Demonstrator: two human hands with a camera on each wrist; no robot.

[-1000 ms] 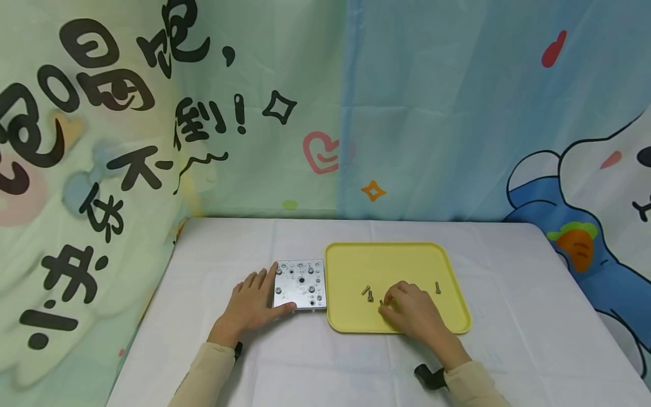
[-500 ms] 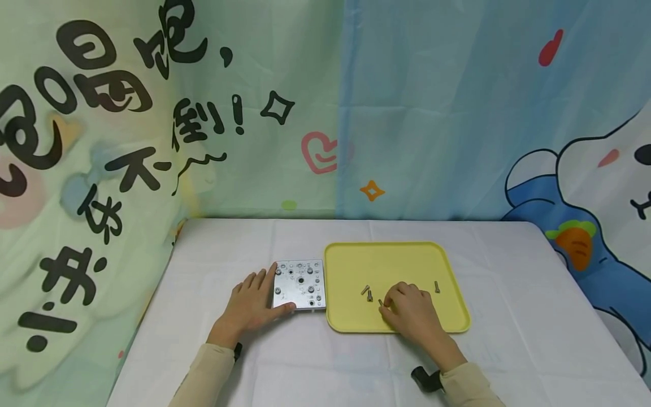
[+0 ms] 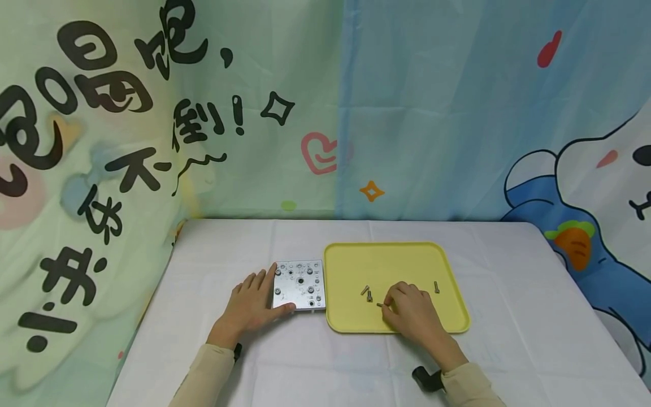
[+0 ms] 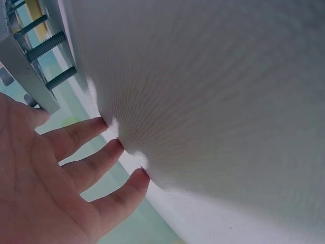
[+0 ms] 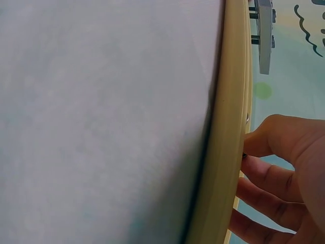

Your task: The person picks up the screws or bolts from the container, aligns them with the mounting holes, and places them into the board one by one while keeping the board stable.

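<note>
A silver metal plate point(image 3: 299, 285) with holes and several screws in it stands raised on the white table, left of the tray. My left hand point(image 3: 249, 305) lies along its left side, index finger at the far corner and thumb at the front edge. In the left wrist view, the other fingers point(image 4: 84, 165) are straight and spread, their tips on the tablecloth; threaded screw shanks point(image 4: 45, 47) stick out under the plate. Over the yellow tray point(image 3: 351, 260), my right hand point(image 3: 409, 308) pinches a small screw point(image 3: 380, 304) between thumb and forefinger. Its tip points left; the rest is hidden.
Two loose screws point(image 3: 369, 296) lie close together in the tray, left of my right hand. Another screw point(image 3: 436, 287) lies near the tray's right side. The tray's left rim stands right beside the plate. A printed curtain point(image 3: 432, 113) hangs behind the table.
The screw in my right fingers has tipped from slanted to nearly level, its tip turning left. My left hand and the plate stay in place.
</note>
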